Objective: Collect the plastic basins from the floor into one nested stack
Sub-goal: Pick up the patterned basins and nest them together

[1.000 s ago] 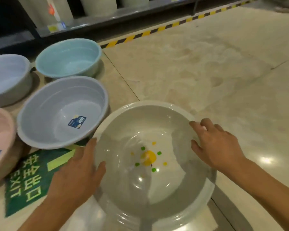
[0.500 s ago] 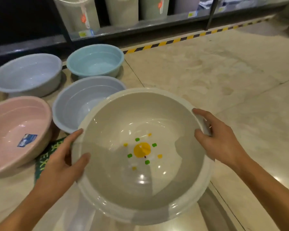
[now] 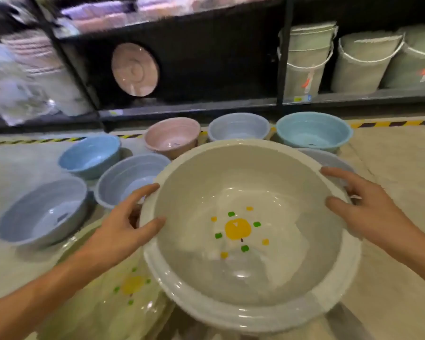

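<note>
I hold a large white basin [image 3: 268, 298] with a yellow and green flower print off the floor, in the middle of the view. My left hand [image 3: 123, 227] grips its left rim, thumb inside. My right hand [image 3: 368, 217] grips the right rim. Below it at the lower left lies a pale green basin [image 3: 103, 305] with the same print. Behind stand several smaller basins: a grey-blue one [image 3: 42, 214], a lavender one [image 3: 128, 177], a blue one [image 3: 88, 155], a pink one [image 3: 169, 138], another lavender one [image 3: 238, 128] and a turquoise one [image 3: 314, 131].
A dark shelf rack [image 3: 189, 109] runs along the back, with pale green buckets [image 3: 304, 60] on the right and a pink basin [image 3: 135, 69] standing on edge. Yellow-black tape [image 3: 393, 123] marks the floor edge. Bare floor lies to the right.
The white basin has been lifted higher and carried left. My view swung left and up, bringing the green basin, more small basins and the shelf into sight. Both hands kept their grip.
</note>
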`<action>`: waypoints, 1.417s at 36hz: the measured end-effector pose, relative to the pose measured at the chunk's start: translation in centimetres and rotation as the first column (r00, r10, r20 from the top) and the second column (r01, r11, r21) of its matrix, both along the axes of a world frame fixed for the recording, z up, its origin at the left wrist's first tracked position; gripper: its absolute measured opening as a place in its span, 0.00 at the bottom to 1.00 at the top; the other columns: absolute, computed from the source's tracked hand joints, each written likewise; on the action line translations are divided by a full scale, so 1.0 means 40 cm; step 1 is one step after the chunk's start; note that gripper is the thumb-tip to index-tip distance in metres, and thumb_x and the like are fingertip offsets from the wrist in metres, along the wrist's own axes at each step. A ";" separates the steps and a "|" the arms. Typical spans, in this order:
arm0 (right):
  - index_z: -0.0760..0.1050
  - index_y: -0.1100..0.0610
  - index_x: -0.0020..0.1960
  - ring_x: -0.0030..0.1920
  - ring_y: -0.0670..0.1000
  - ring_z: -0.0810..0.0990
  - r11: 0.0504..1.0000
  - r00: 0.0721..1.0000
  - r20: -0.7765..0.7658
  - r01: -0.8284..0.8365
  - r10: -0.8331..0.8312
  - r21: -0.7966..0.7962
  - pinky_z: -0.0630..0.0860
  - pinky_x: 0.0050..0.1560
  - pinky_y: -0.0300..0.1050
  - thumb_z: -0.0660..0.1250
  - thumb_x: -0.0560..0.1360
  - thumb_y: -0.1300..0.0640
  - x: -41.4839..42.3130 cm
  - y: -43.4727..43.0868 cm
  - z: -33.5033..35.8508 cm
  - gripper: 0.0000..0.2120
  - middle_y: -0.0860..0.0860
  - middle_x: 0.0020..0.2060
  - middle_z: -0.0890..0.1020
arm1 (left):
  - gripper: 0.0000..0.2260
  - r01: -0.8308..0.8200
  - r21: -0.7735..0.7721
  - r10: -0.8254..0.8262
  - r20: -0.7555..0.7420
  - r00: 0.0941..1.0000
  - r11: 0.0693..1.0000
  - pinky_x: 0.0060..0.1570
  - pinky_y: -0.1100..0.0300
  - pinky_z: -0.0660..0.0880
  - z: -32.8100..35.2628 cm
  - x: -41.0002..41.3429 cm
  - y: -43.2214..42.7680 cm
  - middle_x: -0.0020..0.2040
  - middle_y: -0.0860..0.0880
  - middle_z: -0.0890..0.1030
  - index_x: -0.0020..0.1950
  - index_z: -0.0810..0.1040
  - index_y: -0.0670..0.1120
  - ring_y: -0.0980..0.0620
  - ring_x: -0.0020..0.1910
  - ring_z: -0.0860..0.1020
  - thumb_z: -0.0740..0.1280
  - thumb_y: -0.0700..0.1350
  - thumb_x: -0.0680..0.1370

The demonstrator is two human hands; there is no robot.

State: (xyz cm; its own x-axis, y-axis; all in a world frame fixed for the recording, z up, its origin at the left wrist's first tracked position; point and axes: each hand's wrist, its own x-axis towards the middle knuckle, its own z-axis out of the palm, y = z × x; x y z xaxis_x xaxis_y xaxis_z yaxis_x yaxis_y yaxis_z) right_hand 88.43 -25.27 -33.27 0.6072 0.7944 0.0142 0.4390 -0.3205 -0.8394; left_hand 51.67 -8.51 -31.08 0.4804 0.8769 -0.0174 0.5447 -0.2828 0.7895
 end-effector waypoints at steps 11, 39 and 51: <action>0.69 0.31 0.64 0.46 0.43 0.78 0.914 0.905 0.134 -0.404 0.403 -0.020 0.73 0.38 0.40 0.70 0.75 0.57 -0.363 0.280 0.068 0.26 0.39 0.50 0.76 | 0.24 -0.305 0.025 0.304 0.059 0.951 0.952 0.43 0.65 0.80 0.038 -0.464 0.002 0.54 0.54 0.84 0.69 0.71 0.64 0.59 0.49 0.84 0.72 0.48 0.76; 0.66 0.53 0.77 0.69 0.57 0.74 0.795 0.721 0.336 -0.536 0.606 -0.284 0.67 0.65 0.43 0.67 0.76 0.55 -0.632 0.472 -0.225 0.30 0.54 0.70 0.76 | 0.26 -0.372 0.096 0.383 -0.304 0.872 0.923 0.43 0.52 0.77 -0.275 -0.746 0.048 0.40 0.51 0.81 0.67 0.63 0.69 0.51 0.36 0.79 0.62 0.60 0.68; 0.60 0.52 0.79 0.56 0.63 0.78 0.774 0.662 0.406 -0.486 0.630 -0.407 0.73 0.57 0.52 0.62 0.80 0.52 -0.650 0.478 -0.325 0.28 0.61 0.55 0.77 | 0.31 -0.348 0.117 0.361 -0.471 0.805 0.930 0.44 0.52 0.77 -0.338 -0.734 0.040 0.39 0.54 0.81 0.73 0.56 0.63 0.50 0.38 0.80 0.58 0.64 0.71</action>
State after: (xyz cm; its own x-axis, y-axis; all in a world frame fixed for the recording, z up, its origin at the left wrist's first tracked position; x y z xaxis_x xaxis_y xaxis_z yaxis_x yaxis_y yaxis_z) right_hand 62.45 -6.13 -46.28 0.0083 0.9978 -0.0651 0.9252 -0.0323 -0.3780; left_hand 22.32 -6.90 -44.61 0.0732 0.9876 -0.1387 0.9162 -0.0117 0.4004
